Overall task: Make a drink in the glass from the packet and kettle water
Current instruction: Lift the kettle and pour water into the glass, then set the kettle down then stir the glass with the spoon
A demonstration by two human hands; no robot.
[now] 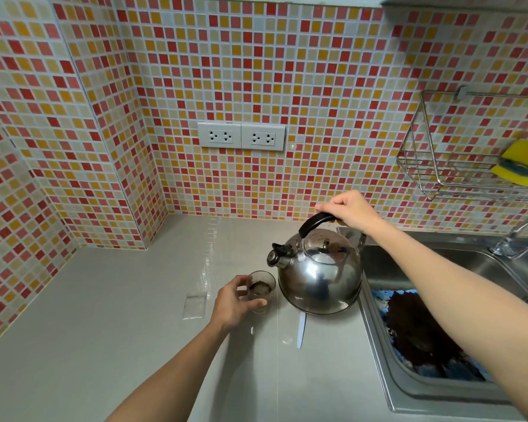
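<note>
Steadying glass (pixel 260 291) with left hand (pixel 237 301) wrapped round it at six o'clock, right hand (pixel 349 210) clamped on kettle (pixel 319 274) handle, spout aimed nine o'clock just above the rim, emptied packet (pixel 194 305) lying left.

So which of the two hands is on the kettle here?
The right hand, closed around the kettle's black handle. The left hand instead holds the small glass on the counter beside the kettle's spout.

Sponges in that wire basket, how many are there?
2, as far as shows: both in the wire basket on the wall, one sponge leaning on top, the other sponge beneath it. The picture's edge could hide more.
</note>
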